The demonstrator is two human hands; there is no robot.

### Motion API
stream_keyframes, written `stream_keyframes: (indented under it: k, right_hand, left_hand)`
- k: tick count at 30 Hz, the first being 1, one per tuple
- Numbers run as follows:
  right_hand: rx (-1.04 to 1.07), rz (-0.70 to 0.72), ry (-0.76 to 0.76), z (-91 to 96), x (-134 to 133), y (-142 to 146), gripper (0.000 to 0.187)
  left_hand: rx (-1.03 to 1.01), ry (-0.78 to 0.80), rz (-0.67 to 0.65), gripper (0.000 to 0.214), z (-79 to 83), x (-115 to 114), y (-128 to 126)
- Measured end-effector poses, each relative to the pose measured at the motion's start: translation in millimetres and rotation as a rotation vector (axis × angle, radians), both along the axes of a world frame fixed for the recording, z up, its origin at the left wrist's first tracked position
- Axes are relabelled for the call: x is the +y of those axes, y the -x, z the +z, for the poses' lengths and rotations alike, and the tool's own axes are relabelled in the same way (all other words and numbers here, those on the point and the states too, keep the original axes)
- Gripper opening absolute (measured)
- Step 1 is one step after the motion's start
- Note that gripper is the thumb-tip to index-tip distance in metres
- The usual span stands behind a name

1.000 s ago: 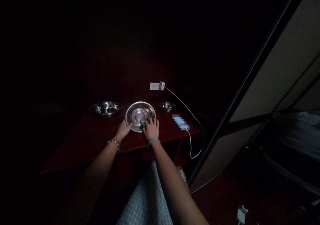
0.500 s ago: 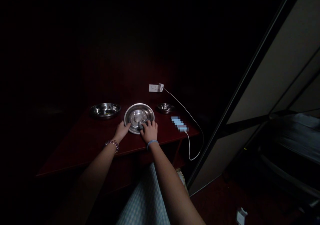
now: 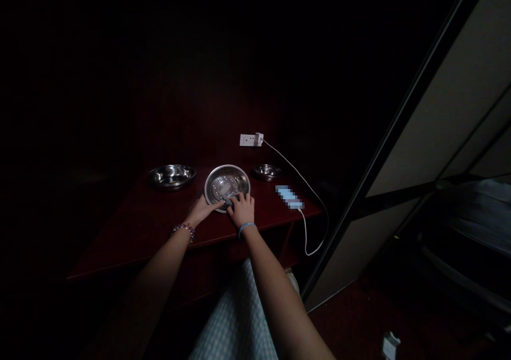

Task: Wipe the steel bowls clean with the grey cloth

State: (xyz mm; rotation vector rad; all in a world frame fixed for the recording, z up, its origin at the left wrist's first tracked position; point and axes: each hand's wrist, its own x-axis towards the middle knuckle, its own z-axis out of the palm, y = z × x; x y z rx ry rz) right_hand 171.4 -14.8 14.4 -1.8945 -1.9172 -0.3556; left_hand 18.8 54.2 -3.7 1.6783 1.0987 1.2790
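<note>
A shiny steel bowl is tilted toward me over the dark red table. My left hand grips its left rim, thumb over the inside and the other fingers out of sight behind it. At the lower right of the bowl, my right hand presses a small grey cloth against the inner wall with bent fingers. Most of the cloth is covered by those fingers.
A wide steel bowl stands at the back left, a smaller steel bowl at the back right. A phone lies near the right edge, its white cable looping to a wall socket. A partition rises on the right.
The bowl has tipped and turned slightly in my left hand, whose thumb now reaches further inward. My right hand with the cloth stays at the lower right. The whole view has shifted slightly.
</note>
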Motion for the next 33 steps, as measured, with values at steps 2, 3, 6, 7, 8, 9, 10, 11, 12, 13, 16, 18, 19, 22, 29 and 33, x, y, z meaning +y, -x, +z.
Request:
stream_keyframes:
  k: [2, 3, 6, 7, 8, 9, 10, 11, 12, 13, 16, 18, 19, 22, 29, 33]
  right_hand:
    - [0.008, 0.004, -0.003, -0.4, 0.3, -0.2, 0.033]
    - [0.011, 0.006, -0.002, -0.5, 0.6, -0.3, 0.033]
    - [0.02, 0.01, 0.004, -0.7, 1.4, -0.7, 0.033]
    - [0.022, 0.015, 0.004, -0.8, 1.6, -0.9, 0.034]
    - [0.023, 0.022, 0.001, -0.8, 1.8, -1.1, 0.034]
    - [0.025, 0.032, -0.002, -0.8, 1.8, -1.2, 0.034]
    - [0.026, 0.043, -0.004, -0.8, 1.8, -1.2, 0.034]
    - [0.027, 0.053, -0.007, -0.7, 1.7, -1.2, 0.034]
    - [0.027, 0.061, -0.01, -0.6, 1.4, -1.1, 0.034]
    - [0.028, 0.068, -0.014, -0.4, 1.0, -0.9, 0.034]
    - [0.022, 0.087, -0.026, 0.3, -0.2, 0.1, 0.033]
    - [0.013, 0.101, -0.03, 0.8, -0.8, 0.7, 0.032]
    - [0.01, 0.104, -0.029, 1.0, -1.1, 1.0, 0.032]
    - [0.008, 0.105, -0.026, 1.6, -1.4, 1.7, 0.031]
    - [0.018, 0.156, -0.001, 3.6, -0.9, 0.7, 0.031]
    - [0.036, 0.187, 0.012, 2.3, 0.7, -0.8, 0.032]
  left_hand:
    - [0.026, -0.009, 0.027, 0.078, 1.6, -0.9, 0.3]
    - [0.042, -0.011, 0.043, 0.083, 2.4, -1.6, 0.5]
    - [0.109, 0.007, 0.072, 0.094, 4.4, -3.6, 1.9]
    - [0.136, 0.021, 0.075, 0.094, 4.8, -3.9, 2.5]
    - [0.162, 0.033, 0.076, 0.091, 4.8, -4.0, 3.0]
    - [0.183, 0.043, 0.077, 0.087, 4.6, -3.7, 3.5]
    - [0.199, 0.048, 0.081, 0.082, 4.1, -3.1, 3.9]
    - [0.209, 0.048, 0.086, 0.077, 3.2, -2.1, 4.2]
    - [0.213, 0.043, 0.092, 0.072, 2.0, -0.8, 4.4]
    - [0.212, 0.035, 0.098, 0.068, 0.6, 0.7, 4.5]
    - [0.189, -0.005, 0.103, 0.058, -4.2, 6.0, 4.4]
    - [0.172, -0.025, 0.104, 0.053, -6.9, 8.9, 4.4]
    - [0.168, -0.028, 0.106, 0.051, -7.8, 9.8, 4.4]
    - [0.184, -0.013, 0.11, 0.047, -9.0, 10.6, 4.3]
    - [0.166, -0.02, 0.134, 0.039, -8.1, 9.3, 3.3]
    - [0.128, -0.03, 0.136, 0.038, -8.3, 9.3, 3.1]
